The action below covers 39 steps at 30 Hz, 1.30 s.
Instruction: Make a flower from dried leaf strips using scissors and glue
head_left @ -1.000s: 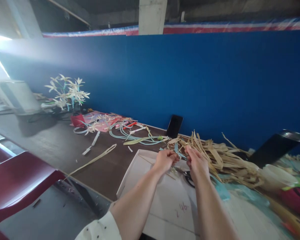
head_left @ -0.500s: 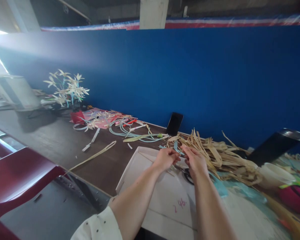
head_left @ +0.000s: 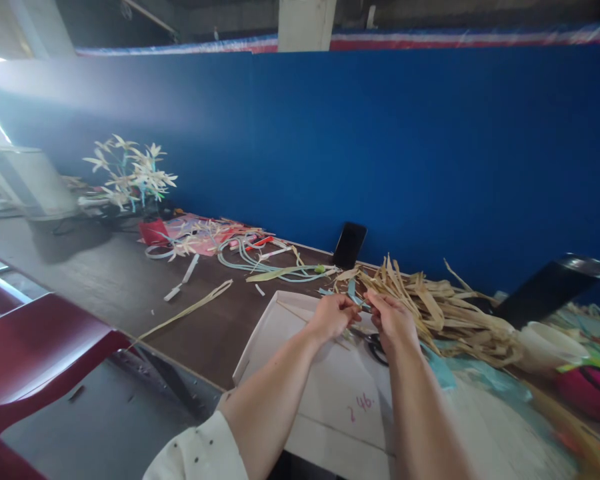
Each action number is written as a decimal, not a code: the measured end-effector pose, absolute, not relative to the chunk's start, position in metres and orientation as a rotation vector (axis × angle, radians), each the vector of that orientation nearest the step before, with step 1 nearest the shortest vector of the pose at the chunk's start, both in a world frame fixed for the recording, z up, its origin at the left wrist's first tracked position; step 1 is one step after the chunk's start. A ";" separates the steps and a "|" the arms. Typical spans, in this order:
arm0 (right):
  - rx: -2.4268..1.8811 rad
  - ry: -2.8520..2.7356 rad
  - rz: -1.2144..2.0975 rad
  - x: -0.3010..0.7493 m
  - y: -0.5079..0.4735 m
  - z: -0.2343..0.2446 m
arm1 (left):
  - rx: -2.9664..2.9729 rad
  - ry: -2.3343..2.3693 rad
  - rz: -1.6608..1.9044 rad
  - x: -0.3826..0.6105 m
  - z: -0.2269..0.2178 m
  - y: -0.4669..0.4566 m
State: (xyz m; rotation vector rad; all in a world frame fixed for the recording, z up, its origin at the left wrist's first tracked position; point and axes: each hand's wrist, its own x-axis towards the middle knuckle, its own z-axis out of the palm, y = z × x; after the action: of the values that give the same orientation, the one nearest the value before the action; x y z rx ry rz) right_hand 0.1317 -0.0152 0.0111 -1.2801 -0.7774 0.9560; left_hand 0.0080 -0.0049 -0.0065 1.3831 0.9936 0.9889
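Observation:
My left hand point(head_left: 334, 316) is closed in a pinch over a white box lid point(head_left: 325, 407). Close to its right, my right hand point(head_left: 393, 320) also pinches with thumb and forefinger. Something small and thin sits at the fingertips of both hands, too small to name. Light blue strips point(head_left: 351, 288) show just behind the fingers. Black-handled scissors point(head_left: 377, 349) lie on the lid beneath the hands, partly hidden by the right hand. A thin stick point(head_left: 291, 311) rests on the lid to the left.
Dried tan husks point(head_left: 445, 313) heap up to the right, before a black bottle point(head_left: 545, 293) and a white bowl point(head_left: 553, 347). A phone point(head_left: 349, 245) leans on the blue partition point(head_left: 405, 147). Pale flowers point(head_left: 140, 173) in a red pot point(head_left: 153, 232) and coiled tubing point(head_left: 230, 257) are leftward.
Both hands keep nearly the same place, with the fingertips slightly farther apart. The view has shifted very little.

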 end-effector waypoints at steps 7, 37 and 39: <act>-1.258 -0.827 0.932 0.132 -0.014 0.009 | 1.445 1.033 0.966 0.007 -0.008 -0.005; -1.267 -0.868 1.030 0.135 -0.018 0.011 | 1.377 1.071 1.036 0.008 -0.013 -0.001; -1.271 -0.825 1.013 0.136 -0.018 0.012 | 1.371 1.074 1.035 0.009 -0.013 -0.001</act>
State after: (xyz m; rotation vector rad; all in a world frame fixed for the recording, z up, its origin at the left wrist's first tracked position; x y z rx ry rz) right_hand 0.1358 -0.0183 0.0122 -1.2706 -0.8253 1.0129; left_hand 0.0087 -0.0012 -0.0130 1.3707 1.0737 1.0351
